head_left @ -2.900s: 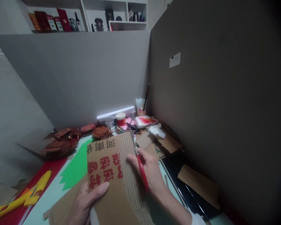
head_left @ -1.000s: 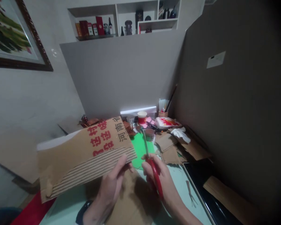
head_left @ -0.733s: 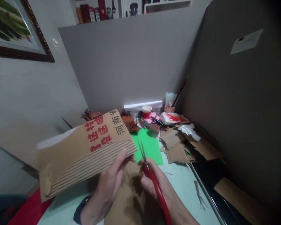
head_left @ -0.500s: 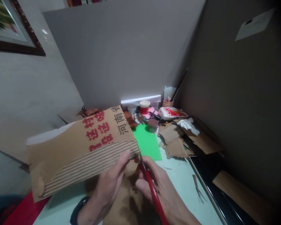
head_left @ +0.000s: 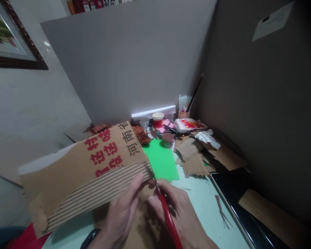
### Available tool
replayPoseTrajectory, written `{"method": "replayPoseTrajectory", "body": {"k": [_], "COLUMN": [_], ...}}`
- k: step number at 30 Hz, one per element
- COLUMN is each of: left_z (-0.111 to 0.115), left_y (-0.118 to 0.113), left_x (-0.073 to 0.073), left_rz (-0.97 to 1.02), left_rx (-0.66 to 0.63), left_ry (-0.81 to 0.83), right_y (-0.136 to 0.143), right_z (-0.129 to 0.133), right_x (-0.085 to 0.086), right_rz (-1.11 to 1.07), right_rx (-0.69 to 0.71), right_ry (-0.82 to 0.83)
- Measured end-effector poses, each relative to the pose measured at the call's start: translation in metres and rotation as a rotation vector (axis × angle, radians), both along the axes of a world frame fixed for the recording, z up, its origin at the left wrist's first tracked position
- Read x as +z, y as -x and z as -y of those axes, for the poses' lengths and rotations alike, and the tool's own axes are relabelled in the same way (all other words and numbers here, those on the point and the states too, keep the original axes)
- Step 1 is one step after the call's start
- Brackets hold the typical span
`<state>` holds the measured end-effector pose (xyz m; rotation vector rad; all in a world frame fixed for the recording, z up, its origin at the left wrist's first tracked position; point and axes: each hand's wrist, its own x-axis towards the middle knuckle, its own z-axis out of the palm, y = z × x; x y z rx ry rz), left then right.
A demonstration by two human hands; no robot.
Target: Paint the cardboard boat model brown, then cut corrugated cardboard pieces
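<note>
A large piece of cardboard (head_left: pixel 75 162) with red and black printed characters is tilted above the table; its lower strip shows bare ribs. My left hand (head_left: pixel 124 211) grips its lower edge near the right corner, thumb on the ribbed strip and fingers hidden beneath. In my right hand (head_left: pixel 181 207) is a pair of red-handled scissors (head_left: pixel 168 216). Their blades meet the right edge of the cardboard, close to my left thumb. How far the blades are apart is hard to make out. Another brown sheet (head_left: pixel 142 228) lies below my hands.
Green paper (head_left: pixel 163 160) lies behind the scissors, with a brown jar (head_left: pixel 168 140) and a paper cup (head_left: pixel 158 119) beyond. Torn cardboard scraps (head_left: pixel 191 157) and a crumpled tissue (head_left: pixel 208 138) sit at right, near a black glossy panel (head_left: pixel 238 204). Grey boards (head_left: pixel 134 62) stand around the table.
The cardboard has shifted slightly left and down in view, its left end dipping. Scissor blades have moved a little up along its right edge. Both hands keep their holds.
</note>
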<state>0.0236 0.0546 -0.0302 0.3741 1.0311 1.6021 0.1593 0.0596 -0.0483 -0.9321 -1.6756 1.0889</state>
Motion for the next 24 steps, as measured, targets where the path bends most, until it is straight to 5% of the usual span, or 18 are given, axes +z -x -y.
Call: {"method": "replayPoseTrajectory", "body": {"k": [9,18,24], "left_z": [-0.002,0.002,0.003], "left_y": [-0.003,-0.005,-0.011], "left_x": [0.001,0.0,-0.001], "left_rz": [-0.016,0.019,0.032], "left_rx": [-0.028,-0.071,-0.065], "left_ry": [-0.013,0.063,0.1], "right_y": [0.0,-0.003,-0.002], "right_z": [-0.002,-0.001,-0.001], "right_x": [-0.001,0.015,0.01], "right_rz": [0.085,0.128,0.07], "right_rx": [-0.102,-0.065,-0.051], "right_ry": [-0.18,-0.042,0.03]}}
